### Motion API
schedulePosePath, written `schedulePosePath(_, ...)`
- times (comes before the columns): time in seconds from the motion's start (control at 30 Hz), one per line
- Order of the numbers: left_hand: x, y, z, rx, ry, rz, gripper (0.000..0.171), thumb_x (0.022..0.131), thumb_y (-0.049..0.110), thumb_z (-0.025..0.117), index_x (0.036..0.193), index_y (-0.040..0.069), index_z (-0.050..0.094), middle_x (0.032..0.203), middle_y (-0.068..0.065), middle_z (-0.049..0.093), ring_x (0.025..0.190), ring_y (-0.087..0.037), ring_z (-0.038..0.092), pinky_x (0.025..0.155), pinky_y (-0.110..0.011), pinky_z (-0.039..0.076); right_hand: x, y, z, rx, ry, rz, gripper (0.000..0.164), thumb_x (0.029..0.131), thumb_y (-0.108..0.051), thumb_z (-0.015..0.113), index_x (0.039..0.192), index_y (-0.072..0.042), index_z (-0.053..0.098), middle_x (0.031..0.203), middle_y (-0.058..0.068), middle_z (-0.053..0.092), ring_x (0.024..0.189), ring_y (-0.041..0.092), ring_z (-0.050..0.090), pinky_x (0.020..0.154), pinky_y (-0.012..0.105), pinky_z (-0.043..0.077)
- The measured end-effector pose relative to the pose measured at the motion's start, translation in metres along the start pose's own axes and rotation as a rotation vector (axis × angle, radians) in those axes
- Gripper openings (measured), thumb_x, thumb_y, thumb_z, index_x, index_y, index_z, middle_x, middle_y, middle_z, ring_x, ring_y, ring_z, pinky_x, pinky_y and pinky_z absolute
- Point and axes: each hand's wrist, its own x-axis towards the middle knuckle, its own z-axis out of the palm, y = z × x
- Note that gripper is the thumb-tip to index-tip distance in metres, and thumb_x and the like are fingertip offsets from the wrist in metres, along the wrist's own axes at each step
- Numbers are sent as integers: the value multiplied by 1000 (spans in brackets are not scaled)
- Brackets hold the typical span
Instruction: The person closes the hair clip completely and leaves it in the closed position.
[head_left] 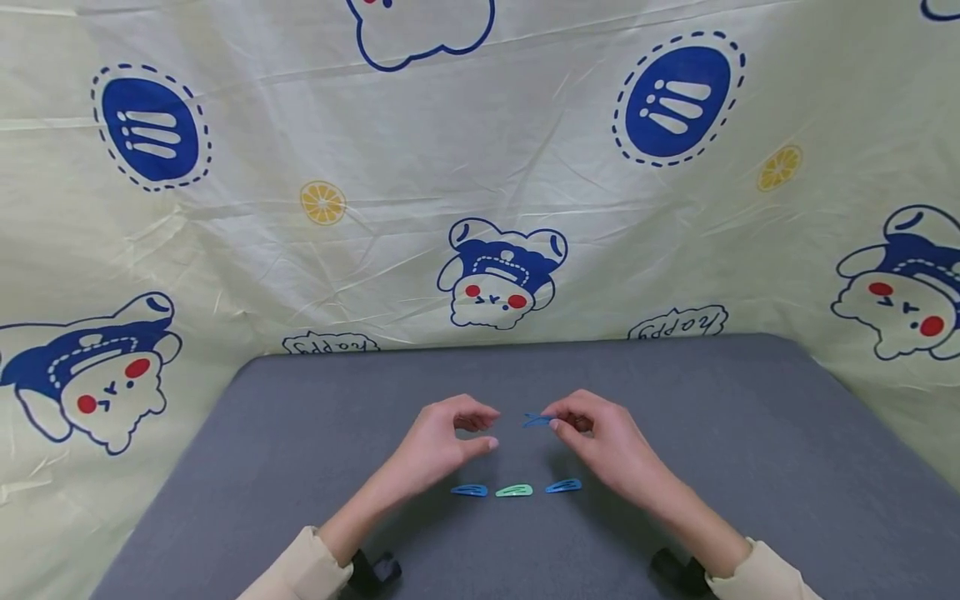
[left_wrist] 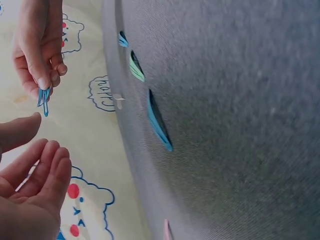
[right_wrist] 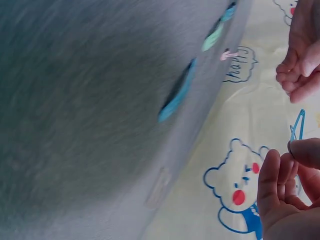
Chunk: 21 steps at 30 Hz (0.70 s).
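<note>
My right hand pinches a blue snap hair clip between thumb and fingertips, raised over the table. The clip's two prongs are spread apart and point toward my left hand. That hand holds nothing; its thumb and fingers are parted, with the fingertips a short way from the clip. Below the hands lie a blue hair clip, a light green hair clip and another blue hair clip, side by side in a row.
The grey table meets a printed cloth at its back edge. A pink clip and a pale clip lie on the table in the right wrist view; in the head view the hands and arms hide them.
</note>
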Motion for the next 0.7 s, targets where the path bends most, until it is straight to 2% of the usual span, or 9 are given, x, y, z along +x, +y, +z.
schedulePosePath(0.13,-9,7,-1,5,24,-16,25,87,16,76,112,14,72,105,9,66,98,-22,63,88,-39,51,-7,-13,-1,2,-6,3,13,93,-12,69,99,-22,74,93,-11,61,81,12,55,73,30,49)
schedulePosePath(0.2,-14,11,-3,-24,30,-21,25,86,15,77,111,14,72,104,10,67,96,-21,64,88,-39,51,-10,-19,-2,5,-6,7,13,93,-13,70,99,-24,74,94,-12,61,82,12,55,73,31,50)
schedulePosePath(0.27,-18,14,-4,-50,28,-27,25,86,16,77,111,15,72,105,9,67,96,-20,64,89,-44,51,-14,-24,-3,14,-3,1,14,93,-13,70,99,-25,73,94,-13,61,81,11,56,74,31,50)
schedulePosePath(0.33,-22,18,-5,-65,26,-33,25,86,17,77,111,16,72,106,9,68,97,-19,65,100,-49,43,-17,-28,-3,22,3,-3,16,92,-13,70,98,-28,73,94,-15,61,81,10,58,74,32,51)
schedulePosePath(0.43,-29,25,-6,-68,30,-47,26,86,17,77,112,18,72,106,10,67,99,-19,64,102,-49,41,-22,-33,-3,39,1,-18,19,92,-12,70,97,-30,72,94,-16,61,80,8,59,74,32,52)
schedulePosePath(0.5,-34,30,-6,-50,40,-52,27,86,17,78,112,20,72,105,12,67,100,-17,64,102,-46,41,-26,-37,-3,45,2,-24,20,91,-11,71,97,-31,72,94,-17,60,80,7,59,73,30,52)
schedulePosePath(0.57,-39,35,-5,-35,49,-46,27,85,16,78,111,21,72,104,15,66,99,-15,63,92,-40,50,-30,-40,-3,52,8,-31,22,91,-11,72,96,-31,72,93,-17,60,79,7,59,72,29,52)
schedulePosePath(0.7,-48,41,-3,-8,63,-22,27,84,17,79,110,23,72,101,17,65,96,-8,62,90,-34,50,-38,-45,-2,68,24,-38,24,89,-8,73,95,-32,72,92,-19,61,79,6,60,70,28,52)
